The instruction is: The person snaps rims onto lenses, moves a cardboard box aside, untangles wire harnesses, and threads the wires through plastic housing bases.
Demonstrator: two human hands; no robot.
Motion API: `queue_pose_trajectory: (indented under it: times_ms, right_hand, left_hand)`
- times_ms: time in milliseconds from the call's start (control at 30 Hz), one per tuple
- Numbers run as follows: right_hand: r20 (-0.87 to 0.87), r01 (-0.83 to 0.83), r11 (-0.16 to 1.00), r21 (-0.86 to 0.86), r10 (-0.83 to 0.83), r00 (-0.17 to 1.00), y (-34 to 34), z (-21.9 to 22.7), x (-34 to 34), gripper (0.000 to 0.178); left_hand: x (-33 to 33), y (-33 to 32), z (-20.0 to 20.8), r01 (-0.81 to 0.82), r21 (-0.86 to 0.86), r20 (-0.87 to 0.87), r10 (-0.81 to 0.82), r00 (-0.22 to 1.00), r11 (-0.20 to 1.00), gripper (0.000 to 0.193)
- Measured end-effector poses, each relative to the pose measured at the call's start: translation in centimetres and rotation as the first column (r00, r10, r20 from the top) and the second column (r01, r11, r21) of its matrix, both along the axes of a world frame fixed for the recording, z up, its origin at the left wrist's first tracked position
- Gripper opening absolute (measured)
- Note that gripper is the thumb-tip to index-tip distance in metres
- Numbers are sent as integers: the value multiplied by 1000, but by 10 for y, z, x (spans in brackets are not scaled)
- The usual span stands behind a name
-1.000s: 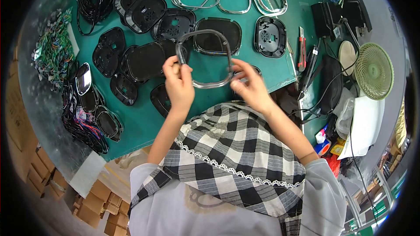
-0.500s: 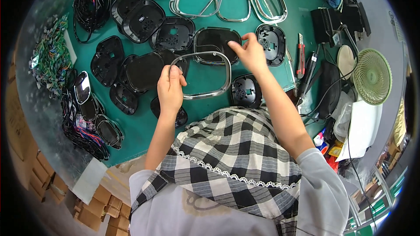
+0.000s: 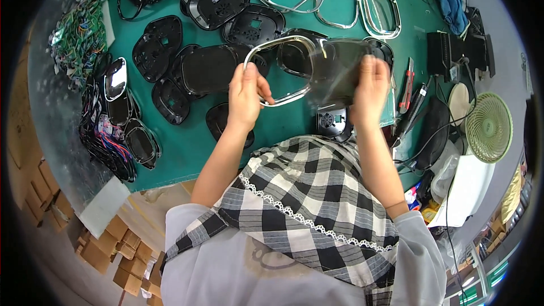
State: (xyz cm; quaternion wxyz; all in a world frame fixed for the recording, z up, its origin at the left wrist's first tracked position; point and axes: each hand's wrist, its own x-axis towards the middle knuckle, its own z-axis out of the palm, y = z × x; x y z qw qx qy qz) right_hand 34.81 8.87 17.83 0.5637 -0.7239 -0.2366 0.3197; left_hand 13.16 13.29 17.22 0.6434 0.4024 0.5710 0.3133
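My left hand (image 3: 245, 101) is closed on the left side of a silver rounded-square frame (image 3: 290, 100), held above the table. A thin dark glossy panel (image 3: 339, 73), smeared by motion, is gripped at its right edge by my right hand (image 3: 372, 88). The panel's left edge overlaps the right side of the frame; whether they touch I cannot tell. Seen through the frame's opening, another dark panel (image 3: 292, 58) lies on the table. Below the held panel sits a small black housing (image 3: 333, 123), partly covered.
Black plastic housings (image 3: 157, 45) and silver frames (image 3: 381, 14) lie across the green table. Wire bundles (image 3: 79, 39) and mirror-like units (image 3: 116, 82) are at left. A red cutter (image 3: 406, 88), a black screwdriver-like tool (image 3: 415, 107) and a green fan (image 3: 488, 127) are at right.
My right hand has lifted a dark panel off the table and brought it beside the frame. The left hand still holds the frame, now tilted differently. The whole view has shifted.
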Motion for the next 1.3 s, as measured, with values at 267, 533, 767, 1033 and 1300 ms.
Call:
queue_pose_trajectory:
  times_ms: [267, 533, 767, 1033, 1300]
  right_hand:
    - [27, -78, 996, 31, 77, 997, 0, -10, -42, 26]
    - [382, -132, 980, -147, 180, 907, 3, -4, -34, 25]
    - [-518, -475, 879, 37, 423, 744, -7, 8, -22, 32]
    - [-410, -503, 862, -61, 438, 800, -22, -5, -40, 20]
    - [52, -572, 783, -243, 600, 798, -27, -28, -96, 19]
  left_hand:
    - [17, -15, -21, -99, 364, 80, 75, 994, 926, 61]
    - [10, -3, 0, 169, 333, -169, -117, 979, 928, 45]
    - [-4, -10, -10, 188, 278, -362, -78, 929, 942, 46]
    - [-20, -47, -1, 98, 150, -249, -58, 967, 984, 29]
    - [-58, -82, -48, -185, 277, -414, 291, 862, 943, 23]
